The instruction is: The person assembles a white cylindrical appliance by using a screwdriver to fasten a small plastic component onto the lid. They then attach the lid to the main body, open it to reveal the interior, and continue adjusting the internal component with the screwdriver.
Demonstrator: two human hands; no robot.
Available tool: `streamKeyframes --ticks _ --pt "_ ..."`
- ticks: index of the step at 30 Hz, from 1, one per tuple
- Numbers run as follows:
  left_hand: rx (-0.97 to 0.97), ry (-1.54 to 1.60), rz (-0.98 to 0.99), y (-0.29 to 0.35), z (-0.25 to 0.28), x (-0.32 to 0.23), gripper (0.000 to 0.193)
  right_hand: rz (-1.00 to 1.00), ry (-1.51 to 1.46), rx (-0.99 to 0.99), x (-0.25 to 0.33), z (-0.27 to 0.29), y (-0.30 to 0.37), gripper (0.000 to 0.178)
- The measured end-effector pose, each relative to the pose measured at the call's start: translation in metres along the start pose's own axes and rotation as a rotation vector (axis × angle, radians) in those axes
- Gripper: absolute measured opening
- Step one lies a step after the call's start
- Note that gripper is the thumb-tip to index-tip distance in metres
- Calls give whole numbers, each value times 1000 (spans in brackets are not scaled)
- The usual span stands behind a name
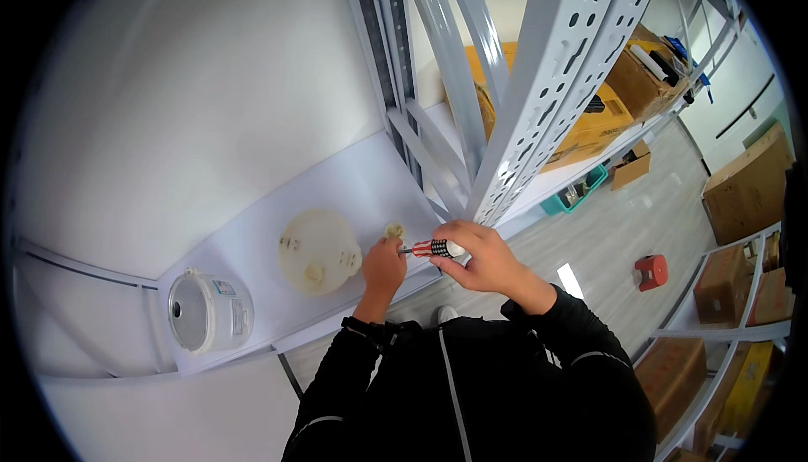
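Note:
My right hand [488,262] is wrapped round the end of a screwdriver [433,248] with a red, white and black handle. Its thin shaft points left, toward the fingers of my left hand [385,265]. Those fingers are closed at a small yellowish round piece [393,231], which shows just beyond them; the screwdriver's tip is hidden there. To the left, a large translucent, yellowish round lid [316,239] lies flat on the white shelf [261,226], with small fittings and a raised round neck on it. Farther left stands a white bucket [227,315] with a grey round top.
A perforated grey shelf upright [547,100] rises just beyond my right hand. Cardboard boxes [589,130] fill the shelf behind it, with a teal crate [576,193] lower down. On the floor at right stands a red stool [651,273], near a rack of more boxes [673,374].

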State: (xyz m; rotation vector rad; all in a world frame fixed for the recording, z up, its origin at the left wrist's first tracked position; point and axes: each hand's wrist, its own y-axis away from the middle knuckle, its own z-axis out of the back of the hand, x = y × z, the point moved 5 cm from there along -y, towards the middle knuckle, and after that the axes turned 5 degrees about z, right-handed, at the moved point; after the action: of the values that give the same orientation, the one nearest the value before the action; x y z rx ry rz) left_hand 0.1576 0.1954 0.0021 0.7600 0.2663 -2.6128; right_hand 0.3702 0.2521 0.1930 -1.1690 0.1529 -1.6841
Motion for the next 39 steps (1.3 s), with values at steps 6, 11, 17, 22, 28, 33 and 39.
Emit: streamKeyframes --ticks 6,11,17,22,28,33,39 --pt "-184 -123 111 2 38 -5 36 50 -41 -30 -2 1 -8 32" --pt "-372 -237 153 11 51 25 68 71 -23 34 11 -1 -17 39" --pt "-89 -288 269 20 45 64 87 104 -70 18 19 -18 -30 39" --pt "54 -220 302 30 73 64 85 107 -56 19 28 -30 -35 39" --pt "-17 -290 429 38 108 94 79 113 -61 -23 38 -48 -48 37" --pt "-48 -280 333 37 106 112 78 82 -52 -20 39 -69 -53 37" --pt "-83 -240 126 32 90 123 65 27 10 30 41 -101 -51 33"
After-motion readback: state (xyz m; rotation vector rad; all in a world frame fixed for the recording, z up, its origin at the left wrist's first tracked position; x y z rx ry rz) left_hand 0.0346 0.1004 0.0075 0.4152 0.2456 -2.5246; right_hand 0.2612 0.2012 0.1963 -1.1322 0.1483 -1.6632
